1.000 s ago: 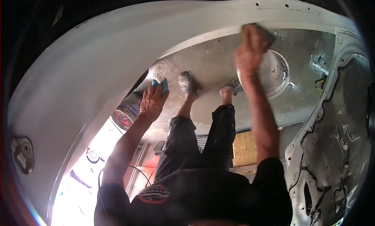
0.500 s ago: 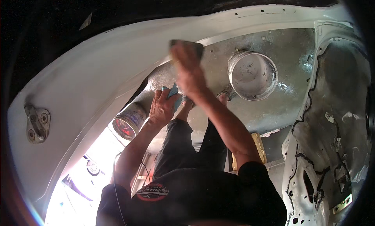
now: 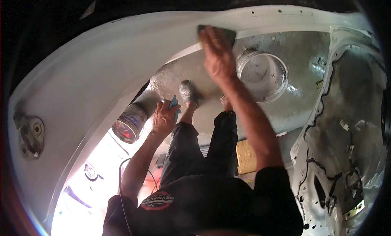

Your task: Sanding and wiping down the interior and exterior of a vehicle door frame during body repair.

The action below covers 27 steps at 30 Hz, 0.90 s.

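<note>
My right hand (image 3: 220,62) presses a flat dark grey sheet (image 3: 227,34), which looks like sandpaper, against the edge strip of a large white car body panel (image 3: 93,69). Its fingers lie stretched over the sheet. Lower and to the left, my left hand (image 3: 163,121) is closed around a crumpled light blue cloth (image 3: 175,106), held above the floor and apart from the panel.
A white-rimmed bucket (image 3: 262,95) stands on the wet grey floor right of my right forearm. A smaller can (image 3: 125,129), reddish inside, is by the panel's lower edge. A metal hinge (image 3: 30,137) juts from the panel. At right is a door frame (image 3: 299,154) with wiring.
My right hand has slid the dark sheet to the right and farther away along the panel's edge. My left hand, with the blue cloth, sits slightly lower and farther left.
</note>
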Each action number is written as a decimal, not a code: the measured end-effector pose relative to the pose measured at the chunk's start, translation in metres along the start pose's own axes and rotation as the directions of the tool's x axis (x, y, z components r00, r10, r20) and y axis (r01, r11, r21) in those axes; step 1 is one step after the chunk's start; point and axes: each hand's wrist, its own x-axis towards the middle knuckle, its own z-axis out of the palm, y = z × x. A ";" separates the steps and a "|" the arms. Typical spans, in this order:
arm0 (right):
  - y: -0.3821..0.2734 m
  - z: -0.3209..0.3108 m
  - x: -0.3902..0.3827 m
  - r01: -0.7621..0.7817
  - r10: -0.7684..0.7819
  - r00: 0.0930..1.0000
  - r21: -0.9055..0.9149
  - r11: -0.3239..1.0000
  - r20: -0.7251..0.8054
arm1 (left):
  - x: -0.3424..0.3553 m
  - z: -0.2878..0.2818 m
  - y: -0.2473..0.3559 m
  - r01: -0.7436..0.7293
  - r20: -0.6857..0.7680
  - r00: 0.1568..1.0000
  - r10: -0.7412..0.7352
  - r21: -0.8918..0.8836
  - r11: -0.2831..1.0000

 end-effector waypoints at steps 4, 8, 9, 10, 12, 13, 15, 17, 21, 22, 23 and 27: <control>0.069 -0.029 0.001 -0.174 0.161 0.985 -0.346 0.922 -0.066 | 0.007 0.000 -0.002 -0.019 0.018 1.000 0.020 -0.030 0.999; -0.026 0.037 -0.021 -0.446 0.587 0.759 0.433 0.783 -0.281 | 0.022 0.003 0.000 -0.104 -0.070 0.992 0.107 0.036 0.994; -0.060 0.052 -0.016 -0.386 0.504 0.790 0.356 0.851 -0.348 | 0.020 0.005 -0.003 -0.097 -0.069 0.993 0.098 0.018 0.995; -0.084 0.059 0.001 -0.408 0.599 0.685 0.463 0.787 -0.414 | 0.018 0.004 -0.004 -0.119 -0.041 0.992 0.120 0.023 0.993; -0.081 0.060 0.022 -0.453 0.658 0.603 0.485 0.748 -0.451 | 0.016 0.005 -0.011 -0.074 -0.008 0.997 0.075 0.022 0.997; -0.071 0.058 0.031 -0.462 0.690 0.529 0.514 0.723 -0.495 | 0.015 0.008 -0.017 -0.084 0.012 0.996 0.083 0.028 0.996; -0.068 0.057 0.032 -0.468 0.755 0.414 0.593 0.655 -0.508 | 0.016 0.018 -0.023 -0.097 0.026 0.995 0.096 0.030 0.995; -0.084 0.068 0.024 -0.453 0.708 0.454 0.545 0.706 -0.541 | 0.019 0.028 -0.035 -0.092 0.085 0.992 0.090 0.027 0.995; -0.035 0.050 0.024 -0.548 0.748 0.468 0.509 0.663 -0.471 | 0.020 0.021 -0.030 -0.117 0.117 0.987 0.109 0.059 0.991; -0.013 0.031 0.033 -0.555 0.820 0.461 0.610 0.565 -0.339 | 0.017 0.020 -0.031 -0.119 0.119 0.987 0.111 0.061 0.991; -0.029 -0.012 0.047 -0.713 0.909 0.415 0.635 0.298 0.040 | 0.017 0.019 -0.033 -0.109 0.116 0.988 0.100 0.074 0.991; -0.071 0.069 0.014 -0.408 0.671 0.530 0.538 0.737 -0.518 | 0.024 0.023 -0.029 -0.078 0.162 0.985 0.066 0.070 0.995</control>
